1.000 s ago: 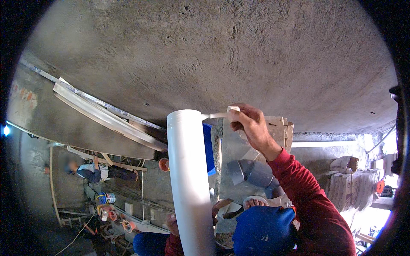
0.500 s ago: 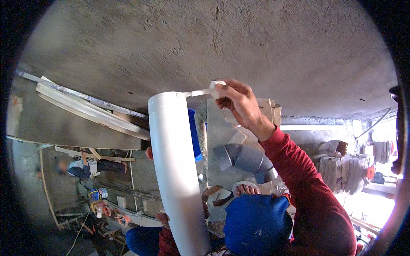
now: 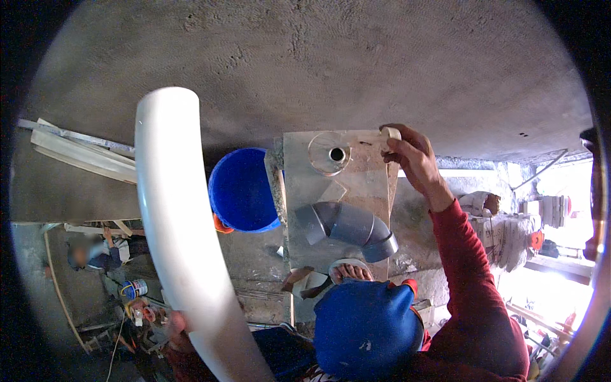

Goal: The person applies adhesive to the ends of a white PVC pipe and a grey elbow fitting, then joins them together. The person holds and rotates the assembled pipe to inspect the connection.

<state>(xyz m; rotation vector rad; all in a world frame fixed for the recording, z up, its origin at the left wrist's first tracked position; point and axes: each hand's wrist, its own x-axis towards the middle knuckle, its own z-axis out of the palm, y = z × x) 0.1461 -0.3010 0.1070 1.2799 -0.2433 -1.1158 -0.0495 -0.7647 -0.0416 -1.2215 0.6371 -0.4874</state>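
Seen from above, a long white pipe point(image 3: 175, 191) slants from the lower edge up to the left, its far end in front of a rough grey wall point(image 3: 356, 57); whether they touch cannot be told. The left hand point(image 3: 180, 331) grasps the pipe low on its side, part of the grip hidden behind it. The right hand point(image 3: 417, 159), red-sleeved, pinches a small white roll point(image 3: 391, 134) between thumb and fingers, well apart from the pipe. The pipe looks like smooth plastic — probably stiff, light for its length and a little slippery; a hold nearer its middle should balance better. The roll seems light, easily taken by its rim. Open room lies between the pipe's top and the right hand, above a blue bucket point(image 3: 245, 181) and a board point(image 3: 300, 181) — while the wearer's blue-clad knee point(image 3: 366, 328) crowds the lower middle
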